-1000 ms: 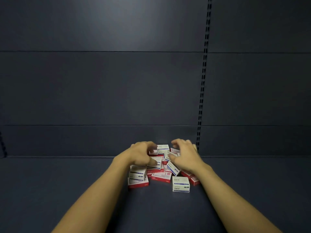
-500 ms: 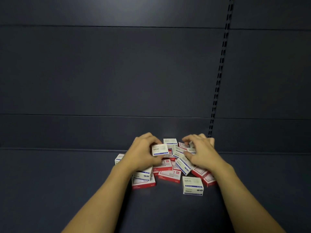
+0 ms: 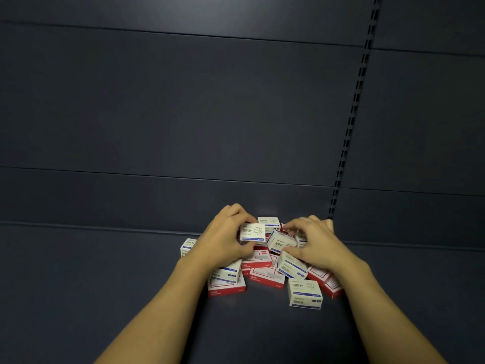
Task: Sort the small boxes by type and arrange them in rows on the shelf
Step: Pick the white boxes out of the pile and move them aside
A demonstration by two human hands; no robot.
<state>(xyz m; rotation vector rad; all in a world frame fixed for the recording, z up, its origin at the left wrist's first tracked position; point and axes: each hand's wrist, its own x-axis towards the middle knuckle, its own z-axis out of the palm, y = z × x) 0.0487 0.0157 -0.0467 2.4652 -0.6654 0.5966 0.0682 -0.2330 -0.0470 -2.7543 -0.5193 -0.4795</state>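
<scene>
Since a second ago, the left hand (image 3: 225, 241) is lifting a white paper-clip box (image 3: 252, 233) off the pile (image 3: 265, 269) on the dark shelf (image 3: 105, 298), pinching it level, long axis left-right. The right hand (image 3: 312, 245) is pinching a tilted white box (image 3: 281, 242); both hands are hiding boxes beneath.
</scene>
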